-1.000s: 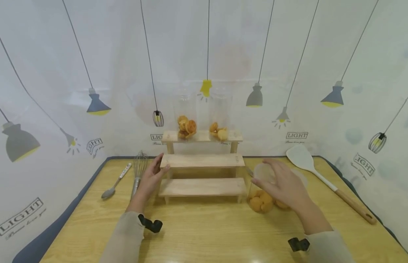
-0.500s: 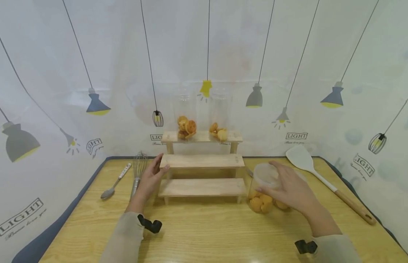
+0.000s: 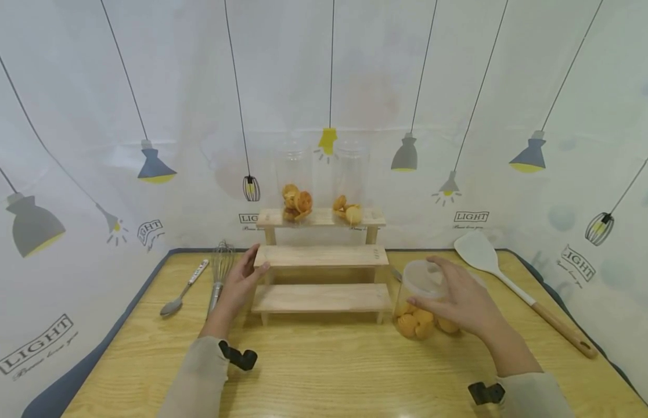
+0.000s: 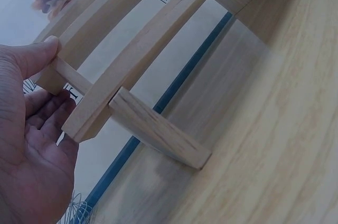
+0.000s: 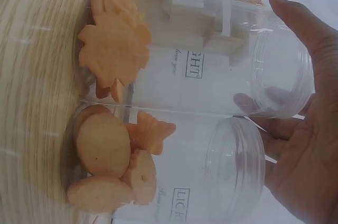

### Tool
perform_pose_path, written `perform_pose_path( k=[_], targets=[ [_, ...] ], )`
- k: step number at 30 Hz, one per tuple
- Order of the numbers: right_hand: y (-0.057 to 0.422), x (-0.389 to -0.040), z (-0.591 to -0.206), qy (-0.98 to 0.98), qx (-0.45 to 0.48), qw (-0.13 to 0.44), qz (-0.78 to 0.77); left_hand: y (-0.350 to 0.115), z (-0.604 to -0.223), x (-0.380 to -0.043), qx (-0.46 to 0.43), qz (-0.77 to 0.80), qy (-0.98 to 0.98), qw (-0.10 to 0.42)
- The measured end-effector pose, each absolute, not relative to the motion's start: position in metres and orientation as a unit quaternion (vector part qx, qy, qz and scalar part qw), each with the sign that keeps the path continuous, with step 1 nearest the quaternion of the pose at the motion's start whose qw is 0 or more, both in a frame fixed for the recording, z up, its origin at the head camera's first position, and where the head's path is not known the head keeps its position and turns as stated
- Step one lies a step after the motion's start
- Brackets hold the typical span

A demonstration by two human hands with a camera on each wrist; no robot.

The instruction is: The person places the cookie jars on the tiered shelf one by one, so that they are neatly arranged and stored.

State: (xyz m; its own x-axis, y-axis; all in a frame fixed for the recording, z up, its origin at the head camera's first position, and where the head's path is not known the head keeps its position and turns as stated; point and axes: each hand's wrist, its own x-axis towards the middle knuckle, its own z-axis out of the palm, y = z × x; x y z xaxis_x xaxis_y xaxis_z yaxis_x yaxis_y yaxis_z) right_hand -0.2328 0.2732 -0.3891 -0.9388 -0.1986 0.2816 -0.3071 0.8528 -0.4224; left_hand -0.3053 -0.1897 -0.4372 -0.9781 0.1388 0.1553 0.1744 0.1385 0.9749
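My left hand [image 3: 239,285] grips the left end of the middle step of a three-step wooden display stand [image 3: 321,255]. In the left wrist view the thumb presses that step's edge and the fingers lie behind it. My right hand [image 3: 460,299] holds a clear jar [image 5: 211,60] near its lid [image 3: 423,278], thumb on the near side and fingers around the far side. Flower-shaped orange cookies [image 5: 113,49] lie at the jar's bottom, which stands on the table right of the stand. A second clear jar [image 5: 185,176] with cookies stands beside it, largely hidden by my hand in the head view.
Two more clear jars, a left one [image 3: 294,168] and a right one [image 3: 350,174], stand on the top step with cookies inside. A spoon [image 3: 183,293] and a whisk [image 3: 219,270] lie at left. A white spatula [image 3: 512,281] with a wooden handle lies at right.
My right hand has shifted slightly right across the jar's lid and closed its grip there, uncovering more of the lid. The left hand and the stand have stayed in place.
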Motion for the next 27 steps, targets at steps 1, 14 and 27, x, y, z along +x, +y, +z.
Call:
perform_pose_path(
  k=[1, 14, 27],
  targets=[
    [0.273, -0.233, -0.389, -0.955, 0.132, 0.117, 0.237, -0.19, -0.44, -0.308, -0.104, -0.649, -0.753, 0.015],
    [0.27, -0.236, -0.384, -0.944, 0.142, 0.155, 0.255, -0.194, -0.46, -0.318, -0.114, -0.635, -0.763, 0.033],
    [0.248, -0.235, -0.35, -0.915, 0.11, 0.195, 0.335, -0.195, -0.462, -0.32, -0.115, -0.626, -0.77, 0.04]
  ],
)
